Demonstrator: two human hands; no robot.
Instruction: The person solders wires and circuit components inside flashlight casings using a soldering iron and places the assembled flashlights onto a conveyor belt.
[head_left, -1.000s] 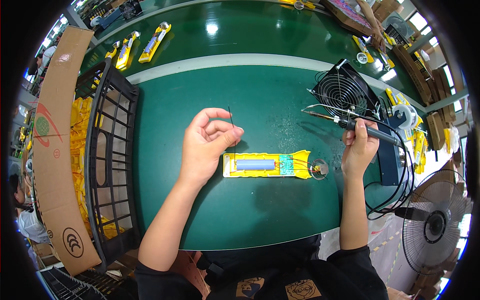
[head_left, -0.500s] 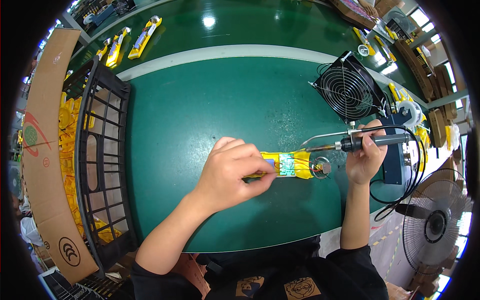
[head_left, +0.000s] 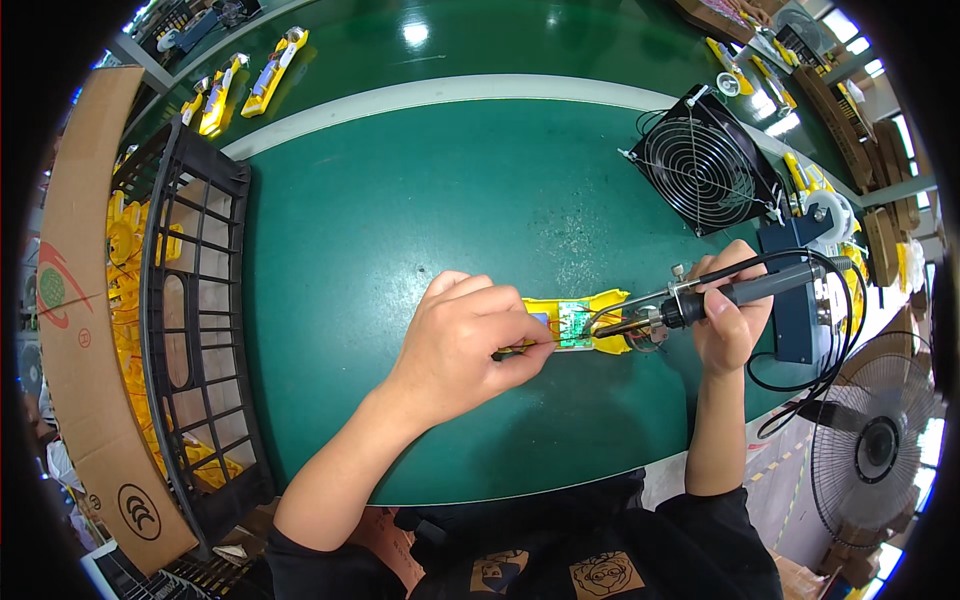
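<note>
On the green work mat lies a yellow plastic housing (head_left: pixel 607 299) with a green circuit board (head_left: pixel 573 318) in it. My left hand (head_left: pixel 455 340) is closed at the housing's left part, thumb and forefinger pinching a thin dark wire beside the board. My right hand (head_left: pixel 730 325) grips a soldering iron (head_left: pixel 750 289) with a metal feed tube clamped along it. The iron's tip points left and lies over the board's right edge; whether it touches cannot be made out. A round clear part at the housing's right end is partly hidden behind the iron.
A black crate (head_left: pixel 207 325) of yellow parts stands left, beside a cardboard sheet (head_left: pixel 75 190). Back right is a black square fan (head_left: pixel 705 170); a blue machine (head_left: pixel 795 335) with a white spool and looping cables sits right. Yellow units (head_left: pixel 275 72) lie beyond the mat.
My right hand has tilted the soldering iron and brought its tip down and left, from the housing's upper edge to the board. My left hand keeps its pinch almost in place.
</note>
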